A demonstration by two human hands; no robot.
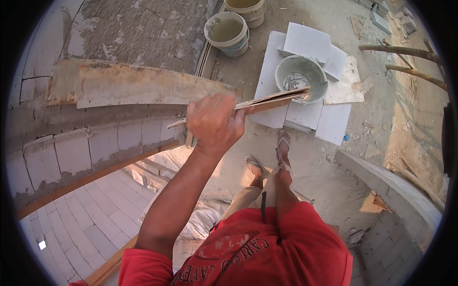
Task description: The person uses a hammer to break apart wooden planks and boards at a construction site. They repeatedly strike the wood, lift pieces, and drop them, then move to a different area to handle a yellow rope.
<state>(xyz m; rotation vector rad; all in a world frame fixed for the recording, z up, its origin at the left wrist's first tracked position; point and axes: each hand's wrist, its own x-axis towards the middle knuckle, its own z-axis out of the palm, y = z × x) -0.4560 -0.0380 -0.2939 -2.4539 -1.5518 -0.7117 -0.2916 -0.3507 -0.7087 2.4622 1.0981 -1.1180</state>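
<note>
Left hand (212,125) fingers curled tight round thin flat wood strip (267,101), above rough grey block wall (86,152); right hand unseen.

Left arm: bare, rising from a red short sleeve at the lower left, elbow slightly bent, forearm angled up and to the right. Left hand (213,125): raised at centre, back toward the camera, knuckles uppermost, fingers curled closed in a fist-like grip, thumb side turned right. Right arm and hand: out of view. Legs: both visible below, right knee bent forward, feet in sandals.
</note>
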